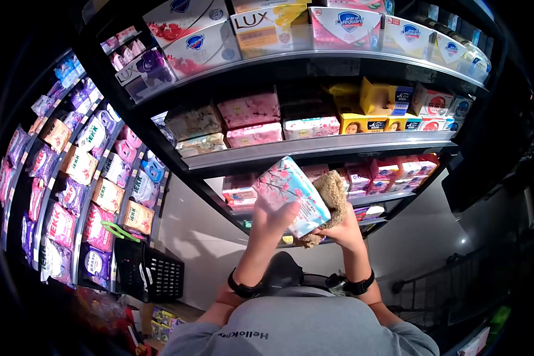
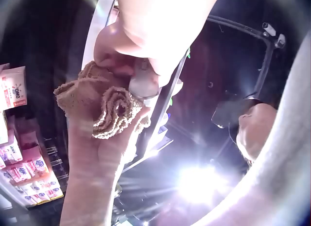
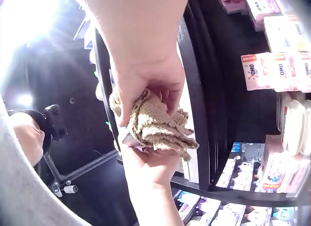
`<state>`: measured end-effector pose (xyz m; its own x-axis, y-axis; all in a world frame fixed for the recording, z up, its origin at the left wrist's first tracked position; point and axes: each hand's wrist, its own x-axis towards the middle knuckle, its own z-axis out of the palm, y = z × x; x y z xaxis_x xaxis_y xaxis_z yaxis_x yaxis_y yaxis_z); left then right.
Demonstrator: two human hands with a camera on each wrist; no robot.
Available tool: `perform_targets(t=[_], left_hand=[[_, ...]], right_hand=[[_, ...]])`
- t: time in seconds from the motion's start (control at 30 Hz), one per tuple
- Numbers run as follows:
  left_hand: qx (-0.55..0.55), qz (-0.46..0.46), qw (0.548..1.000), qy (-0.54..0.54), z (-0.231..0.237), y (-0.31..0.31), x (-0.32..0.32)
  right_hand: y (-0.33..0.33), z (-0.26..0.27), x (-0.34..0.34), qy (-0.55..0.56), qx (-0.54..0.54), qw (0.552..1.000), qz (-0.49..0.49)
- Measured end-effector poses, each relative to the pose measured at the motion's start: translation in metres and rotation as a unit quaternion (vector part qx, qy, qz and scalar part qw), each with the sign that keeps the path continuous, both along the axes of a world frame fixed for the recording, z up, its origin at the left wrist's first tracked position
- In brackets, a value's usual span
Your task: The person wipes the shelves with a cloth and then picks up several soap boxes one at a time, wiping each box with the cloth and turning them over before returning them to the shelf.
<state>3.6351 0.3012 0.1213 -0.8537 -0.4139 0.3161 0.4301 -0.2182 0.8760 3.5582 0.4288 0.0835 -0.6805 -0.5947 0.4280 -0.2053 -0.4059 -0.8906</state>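
My left hand [image 1: 277,218] grips a soap pack [image 1: 292,193] with pink blossoms and a light blue end, thumb on its printed face. The pack is tilted up in front of the shelf rack. In my right hand [image 1: 343,230] is a crumpled brown terry cloth [image 1: 333,197], held against the pack's right side. From the left wrist view, the folded cloth [image 2: 99,102] bunches beside the left fingers, and most of the pack is hidden. The right wrist view shows the right fingers curled round the cloth [image 3: 158,123], close above the left hand [image 3: 150,165].
Soap boxes [image 1: 273,26] line the upper shelf, and pink packs [image 1: 252,113] and yellow boxes [image 1: 385,98] the one below. Bagged detergent [image 1: 80,166] fills racks at left. A black basket [image 1: 163,276] stands low left; a dark cart [image 1: 439,279] is at right.
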Motion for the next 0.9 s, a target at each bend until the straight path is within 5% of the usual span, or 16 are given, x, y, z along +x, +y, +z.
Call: perform_targets(t=[0.33, 0.47, 0.63, 0.9], left_hand=[[-0.041, 0.035, 0.998, -0.021, -0.016, 0.0, -0.004], [0.014, -0.024, 0.999, 0.023, -0.016, -0.001, -0.011], [-0.051, -0.069, 0.996, 0.037, -0.003, -0.001, -0.009], [-0.108, -0.062, 0.992, -0.01, -0.002, -0.013, -0.015]], right_hand=[[0.006, -0.007, 0.0, -0.068, -0.011, 0.998, 0.001], [0.01, -0.008, -0.001, -0.068, -0.001, 0.998, -0.006], [0.016, 0.0, -0.004, -0.094, -0.034, 0.995, 0.018], [0.019, -0.001, -0.023, 0.087, 0.045, 0.995, -0.024]])
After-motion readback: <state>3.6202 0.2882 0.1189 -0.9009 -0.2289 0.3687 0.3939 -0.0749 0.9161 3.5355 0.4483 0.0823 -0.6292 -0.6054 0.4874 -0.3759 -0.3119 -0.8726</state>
